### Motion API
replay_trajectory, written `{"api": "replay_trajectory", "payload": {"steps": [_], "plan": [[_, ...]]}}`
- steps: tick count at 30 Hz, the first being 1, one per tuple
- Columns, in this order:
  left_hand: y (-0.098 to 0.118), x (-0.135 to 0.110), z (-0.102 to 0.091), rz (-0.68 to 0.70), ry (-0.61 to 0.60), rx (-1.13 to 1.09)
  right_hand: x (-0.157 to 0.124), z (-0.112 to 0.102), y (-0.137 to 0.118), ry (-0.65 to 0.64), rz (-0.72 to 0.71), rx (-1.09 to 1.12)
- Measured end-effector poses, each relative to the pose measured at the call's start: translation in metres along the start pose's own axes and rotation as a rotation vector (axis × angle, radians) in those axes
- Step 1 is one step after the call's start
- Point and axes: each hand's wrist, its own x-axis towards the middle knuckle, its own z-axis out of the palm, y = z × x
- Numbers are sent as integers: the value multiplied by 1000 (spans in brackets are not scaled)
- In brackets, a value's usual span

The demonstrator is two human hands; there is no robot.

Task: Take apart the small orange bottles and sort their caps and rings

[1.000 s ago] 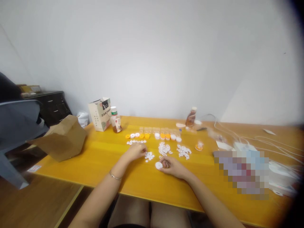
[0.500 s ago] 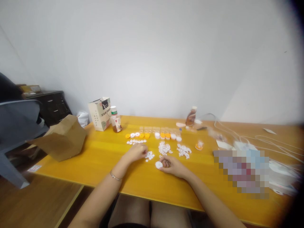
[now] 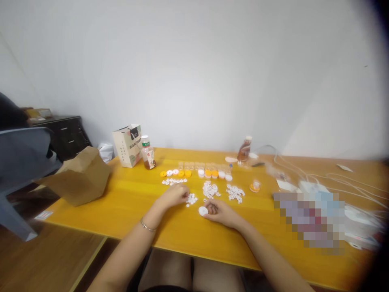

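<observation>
My right hand (image 3: pixel 221 211) pinches a round white cap (image 3: pixel 202 211) between thumb and fingers, low over the near part of the table. My left hand (image 3: pixel 175 195) is closed, its fingertips curled down at the left edge of a pile of small white pieces (image 3: pixel 191 198); what is in those fingers, if anything, is hidden. Just behind the left hand lies a row of small white parts (image 3: pixel 174 181). Beyond my right hand are two heaps of white ring-like pieces, a left heap (image 3: pixel 210 189) and a right heap (image 3: pixel 235 193).
Orange and white caps form a left row (image 3: pixel 175 173) and a right row (image 3: pixel 214 174), with clear cups (image 3: pixel 200 166) behind. An orange-based piece (image 3: pixel 255 186) lies to the right. Drink bottles (image 3: pixel 148 153), a carton bag (image 3: pixel 127 147), a brown paper bag (image 3: pixel 82 178) and cables (image 3: pixel 349 184) surround these.
</observation>
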Motion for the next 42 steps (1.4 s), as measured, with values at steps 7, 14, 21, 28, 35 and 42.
{"api": "replay_trajectory", "payload": {"steps": [7,14,21,28,35,42], "plan": [[5,-1,-4,17,40,5,0,0,0,-16,2,-9],[39,-4,-3,286,68,-174,2,0,5,-12,-33,-21],[46,1,11,426,-50,-258,3,0,5,-29,-62,-30],[43,5,17,434,-10,-176,3,0,6,-26,-65,-30],[47,6,20,486,47,22,4,1,9,-15,-62,-27],[47,3,21,542,104,184,5,2,11,-21,-85,-2]]}}
